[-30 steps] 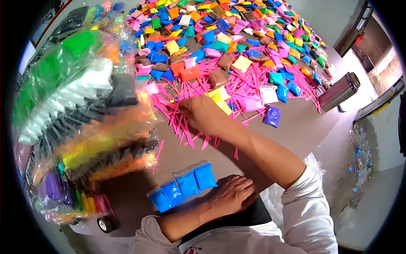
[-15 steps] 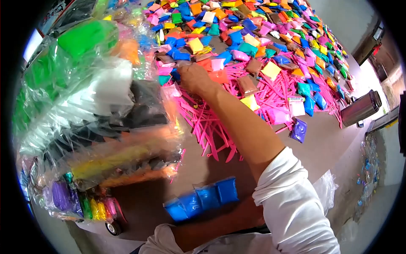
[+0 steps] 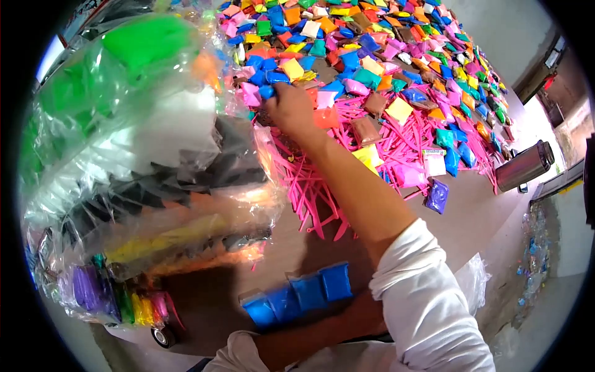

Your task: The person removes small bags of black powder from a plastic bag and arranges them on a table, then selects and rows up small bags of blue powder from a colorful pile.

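Note:
My right hand (image 3: 290, 110) reaches far over the table to the left edge of the heap. Its fingers are closed around a small blue packet (image 3: 266, 92), though the fingertips are partly hidden. Under that hand and forearm lie many pink plastic sticks (image 3: 310, 192), some with knife-like blades. My left hand (image 3: 365, 310) is near the front of the table, mostly covered by my right sleeve, so its fingers do not show. Just beyond my left forearm lies a joined row of blue packets (image 3: 307, 291).
Large clear bags with green, white, black and orange contents (image 3: 142, 149) are stacked on the left. Coloured packets (image 3: 372, 46) spread across the far table. A purple packet (image 3: 437, 196), a shiny metallic cylinder (image 3: 524, 167) and a tape roll (image 3: 163, 336) lie around the edges.
My right hand has shifted slightly right and up, and the blue packet at its fingers has moved away from me with it. The view has turned slightly. My left forearm stays put.

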### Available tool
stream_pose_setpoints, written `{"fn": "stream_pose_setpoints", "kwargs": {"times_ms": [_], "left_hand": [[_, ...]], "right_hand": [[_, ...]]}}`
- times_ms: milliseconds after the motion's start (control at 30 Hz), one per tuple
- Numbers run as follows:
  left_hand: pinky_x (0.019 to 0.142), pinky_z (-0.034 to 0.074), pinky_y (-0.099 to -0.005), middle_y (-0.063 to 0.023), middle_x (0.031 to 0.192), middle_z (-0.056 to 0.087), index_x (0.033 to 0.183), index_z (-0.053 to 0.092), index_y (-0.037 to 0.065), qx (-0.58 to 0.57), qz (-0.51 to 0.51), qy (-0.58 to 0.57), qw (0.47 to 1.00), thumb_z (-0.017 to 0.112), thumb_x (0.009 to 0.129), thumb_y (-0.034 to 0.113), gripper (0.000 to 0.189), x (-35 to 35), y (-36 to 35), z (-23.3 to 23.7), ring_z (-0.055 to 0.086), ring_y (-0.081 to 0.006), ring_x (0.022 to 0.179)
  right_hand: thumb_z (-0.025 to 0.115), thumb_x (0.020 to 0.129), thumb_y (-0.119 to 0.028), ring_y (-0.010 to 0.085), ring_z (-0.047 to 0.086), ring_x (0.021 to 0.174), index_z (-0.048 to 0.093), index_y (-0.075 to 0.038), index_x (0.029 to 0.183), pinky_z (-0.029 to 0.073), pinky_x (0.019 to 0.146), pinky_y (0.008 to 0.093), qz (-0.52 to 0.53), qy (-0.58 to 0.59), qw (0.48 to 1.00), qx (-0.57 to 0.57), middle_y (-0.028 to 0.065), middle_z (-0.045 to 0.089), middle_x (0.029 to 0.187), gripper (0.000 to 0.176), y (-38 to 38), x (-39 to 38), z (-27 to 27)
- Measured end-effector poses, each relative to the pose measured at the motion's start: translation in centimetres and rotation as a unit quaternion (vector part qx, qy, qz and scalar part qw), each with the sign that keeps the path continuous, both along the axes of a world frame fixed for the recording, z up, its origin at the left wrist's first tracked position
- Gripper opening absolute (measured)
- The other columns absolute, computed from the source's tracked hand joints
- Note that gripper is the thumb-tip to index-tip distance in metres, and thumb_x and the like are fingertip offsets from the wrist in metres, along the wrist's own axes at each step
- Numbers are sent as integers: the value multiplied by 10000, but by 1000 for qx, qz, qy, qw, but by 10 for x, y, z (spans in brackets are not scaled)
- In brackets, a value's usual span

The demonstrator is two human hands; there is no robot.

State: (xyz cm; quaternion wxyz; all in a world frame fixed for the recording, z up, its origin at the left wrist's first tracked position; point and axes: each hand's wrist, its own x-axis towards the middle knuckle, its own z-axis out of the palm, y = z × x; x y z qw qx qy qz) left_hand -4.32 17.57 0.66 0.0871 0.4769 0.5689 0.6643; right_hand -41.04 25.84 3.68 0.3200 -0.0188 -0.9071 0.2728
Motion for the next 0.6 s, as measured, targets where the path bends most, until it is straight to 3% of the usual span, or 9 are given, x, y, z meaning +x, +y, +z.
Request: {"fn": "stream_pose_setpoints", "kwargs": {"times_ms": [33,67,133,167,233,333,400,467,600], "left_hand": [[810,492,-439,-143,935,623,974,635,61,-3,-2,6,1000,625,867,251,218,-2,0,-1,616,-343,873],[812,492,-439,-143,938,623,977,635,61,-5,-5,16,1000,625,867,251,220,-3,1,1,616,-344,874],[803,496,-444,-144,922,621,954,635,55,-89,-48,70,992,629,866,231,197,-6,-3,2,617,-342,864],[794,500,-450,-145,907,619,932,634,48,-177,-87,123,973,634,866,211,176,-10,-7,2,618,-341,854],[785,504,-456,-146,892,617,909,634,42,-254,-129,177,942,638,865,191,156,-10,-8,-4,618,-340,843],[738,497,-441,-115,801,592,779,612,52,-161,-60,147,974,687,852,175,161,-13,-8,-5,622,-322,778],[748,501,-436,-110,813,612,780,619,58,-173,-56,148,972,708,835,146,137,-15,-10,12,633,-324,800],[754,509,-428,-112,783,607,790,624,45,-157,-31,126,979,716,835,145,143,-11,-7,15,639,-318,799],[698,469,-463,-156,786,592,782,562,9,-166,-77,73,980,628,912,177,222,-18,-8,20,595,-367,772]], "right_hand": [[553,855,-174,272,647,851,701,-42,913,479,756,373,0,23,988,-152,135,705,904,206,4,8,5],[553,855,-174,272,647,851,701,-42,913,479,756,373,-1,24,989,-147,135,705,904,206,12,18,13],[548,880,-174,224,620,753,668,-46,866,470,686,344,170,-42,837,-518,84,675,822,176,37,50,31],[548,880,-174,224,620,753,668,-46,866,470,686,344,166,-40,842,-512,84,675,822,176,46,69,41],[594,931,-258,173,589,708,657,-66,861,457,646,330,264,-97,661,-696,35,639,777,214,59,113,56],[620,955,-345,160,583,672,658,-81,870,451,616,311,198,-96,652,-725,24,634,758,280,68,170,73],[664,950,-354,133,601,686,671,-80,889,456,625,284,261,-120,700,-653,22,666,796,281,91,201,50],[720,925,-272,140,628,804,670,-62,1095,483,715,293,220,-128,758,-600,43,699,923,275,98,233,40],[726,926,-224,116,618,785,708,-36,1000,475,697,273,179,-127,850,-478,33,700,910,202,98,307,47]]}}
